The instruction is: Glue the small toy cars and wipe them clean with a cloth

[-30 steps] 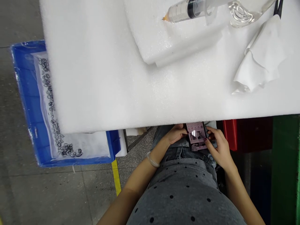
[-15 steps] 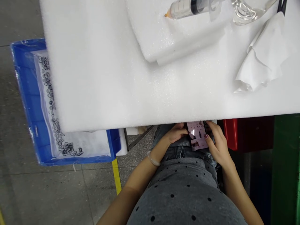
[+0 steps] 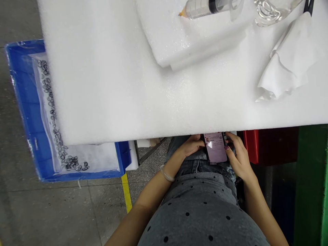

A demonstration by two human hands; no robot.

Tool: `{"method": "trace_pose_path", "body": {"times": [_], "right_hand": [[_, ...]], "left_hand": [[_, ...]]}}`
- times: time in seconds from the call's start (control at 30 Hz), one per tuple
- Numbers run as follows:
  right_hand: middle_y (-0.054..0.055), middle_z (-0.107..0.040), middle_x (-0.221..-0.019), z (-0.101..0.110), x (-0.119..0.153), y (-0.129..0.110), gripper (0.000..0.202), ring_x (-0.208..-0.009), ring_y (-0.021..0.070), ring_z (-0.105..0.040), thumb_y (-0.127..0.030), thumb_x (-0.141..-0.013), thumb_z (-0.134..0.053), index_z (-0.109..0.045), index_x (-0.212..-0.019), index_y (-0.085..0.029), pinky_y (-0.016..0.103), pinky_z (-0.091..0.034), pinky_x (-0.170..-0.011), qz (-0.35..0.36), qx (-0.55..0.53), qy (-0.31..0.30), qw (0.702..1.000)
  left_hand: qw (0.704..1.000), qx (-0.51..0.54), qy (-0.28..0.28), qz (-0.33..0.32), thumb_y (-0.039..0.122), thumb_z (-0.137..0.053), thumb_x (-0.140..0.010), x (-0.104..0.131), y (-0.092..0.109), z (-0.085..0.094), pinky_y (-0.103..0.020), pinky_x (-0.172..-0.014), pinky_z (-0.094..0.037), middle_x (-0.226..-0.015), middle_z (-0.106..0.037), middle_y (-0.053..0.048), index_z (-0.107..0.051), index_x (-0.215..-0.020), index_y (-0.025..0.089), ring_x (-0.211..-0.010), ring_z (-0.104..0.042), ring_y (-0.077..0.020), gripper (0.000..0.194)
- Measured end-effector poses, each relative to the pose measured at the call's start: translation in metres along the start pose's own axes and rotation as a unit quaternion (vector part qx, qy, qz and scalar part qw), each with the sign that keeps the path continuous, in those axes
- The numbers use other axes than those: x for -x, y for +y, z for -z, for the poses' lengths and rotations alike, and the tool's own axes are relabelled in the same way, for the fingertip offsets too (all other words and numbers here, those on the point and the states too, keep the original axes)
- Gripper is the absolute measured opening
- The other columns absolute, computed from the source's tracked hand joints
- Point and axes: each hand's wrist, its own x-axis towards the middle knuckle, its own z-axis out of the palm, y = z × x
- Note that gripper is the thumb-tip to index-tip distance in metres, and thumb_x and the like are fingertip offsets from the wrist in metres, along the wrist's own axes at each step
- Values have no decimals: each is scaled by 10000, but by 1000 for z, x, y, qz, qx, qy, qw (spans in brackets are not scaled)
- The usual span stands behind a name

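Note:
Below the near edge of the white foam-topped table, a phone with a lit screen is held over my lap. My left hand grips its left side, with the fingers partly under the table edge. My right hand holds the right side, its thumb by the screen's edge. On the foam lie a syringe with an orange tip, a crumpled white cloth and a clear glossy object that I cannot name. The dark tips of a tool touch the cloth.
White foam covers the tabletop. At the left stands a blue bin with many small black rings on a white sheet. A red bin and a green panel are at the right. Yellow tape marks the floor.
The phone's screen shows a different, plainer page. My right thumb has shifted slightly off the screen to its edge. The view has moved a little.

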Motion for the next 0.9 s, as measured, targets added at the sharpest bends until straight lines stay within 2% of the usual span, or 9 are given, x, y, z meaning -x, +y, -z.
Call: {"method": "trace_pose_path", "body": {"times": [0.17, 0.27, 0.4, 0.6, 0.73, 0.9], "right_hand": [[120, -518, -1413, -1, 0, 1, 470, -1141, 271, -594, -438, -1030, -439, -436, -1469, -270, 472, -507, -1006, 2, -2, -4, 1000], [113, -516, -1416, -2, 0, 1, 467, -1181, 278, -573, -434, -1028, -449, -443, -1465, -268, 480, -492, -1029, 12, -2, 3, 1000], [117, -514, -1416, -2, -1, 2, 465, -1196, 283, -564, -424, -1032, -441, -442, -1467, -260, 482, -490, -1031, 15, -5, 5, 1000], [126, -513, -1403, -4, -1, 3, 496, -1148, 286, -583, -435, -1015, -478, -419, -1479, -272, 483, -529, -968, 22, -1, 5, 1000], [117, -509, -1405, -6, -1, 4, 498, -1164, 286, -575, -427, -1011, -493, -413, -1483, -287, 480, -527, -974, 29, 4, 11, 1000], [105, -530, -1381, -4, -2, 5, 461, -1092, 266, -612, -418, -1016, -479, -445, -1460, -295, 466, -543, -933, 16, -1, 13, 1000]], "left_hand": [[999, -30, 28, -33, 215, -822, -597, -1, 1, -10, -367, -894, -456, -1011, -757, -89, -744, -918, 149, -1041, -651, -283, 337], [996, -44, 48, -59, 288, -867, -662, -2, 0, -17, -378, -958, -450, -1089, -746, -89, -740, -994, 166, -1097, -634, -276, 376], [997, -39, 35, -56, 442, -822, -729, -3, -1, -13, -436, -974, -466, -1151, -734, -118, -720, -1103, 166, -1138, -636, -313, 475], [997, -55, -14, -61, 304, -933, -580, -2, -2, -4, -492, -1034, -437, -1149, -741, -127, -728, -1093, 161, -1172, -623, -348, 571], [996, -57, -5, -62, 269, -924, -586, -2, -2, -5, -487, -1032, -434, -1156, -738, -112, -723, -1078, 173, -1175, -615, -341, 540], [998, -28, 17, -44, 343, -806, -687, -2, -2, -7, -430, -970, -469, -1159, -733, -103, -712, -1083, 164, -1146, -634, -316, 444]]}}
